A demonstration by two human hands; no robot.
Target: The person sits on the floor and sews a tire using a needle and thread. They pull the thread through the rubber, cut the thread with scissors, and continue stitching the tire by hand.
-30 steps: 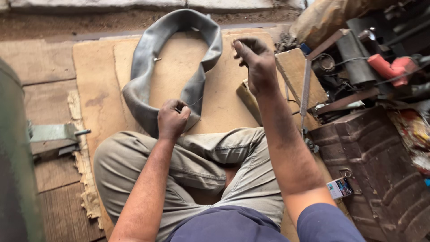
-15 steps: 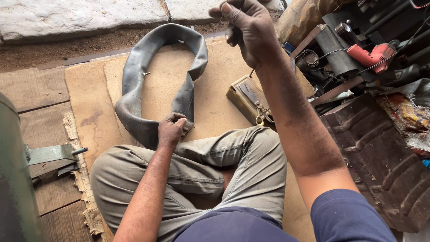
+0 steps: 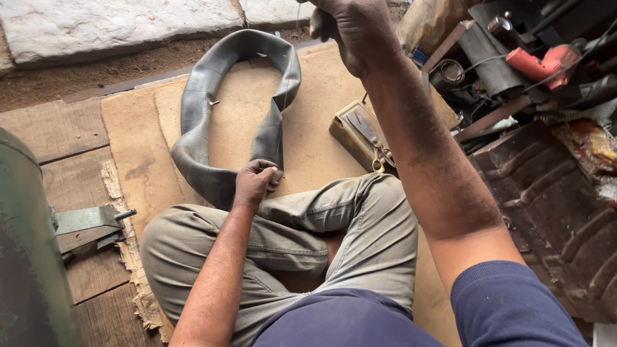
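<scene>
Cardboard sheet (image 3: 321,135) over wooden planks; left hand (image 3: 255,183) grips inner tube (image 3: 193,148), right hand (image 3: 357,29) raised, fisted

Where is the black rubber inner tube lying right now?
The black rubber inner tube lies looped on the brown board, left of centre, its near end pinched by the left hand.

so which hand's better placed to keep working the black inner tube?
Probably left. The left hand is fisted on the inner tube at its near end by the knee. The right hand is raised high above the board, off the tube.
</scene>
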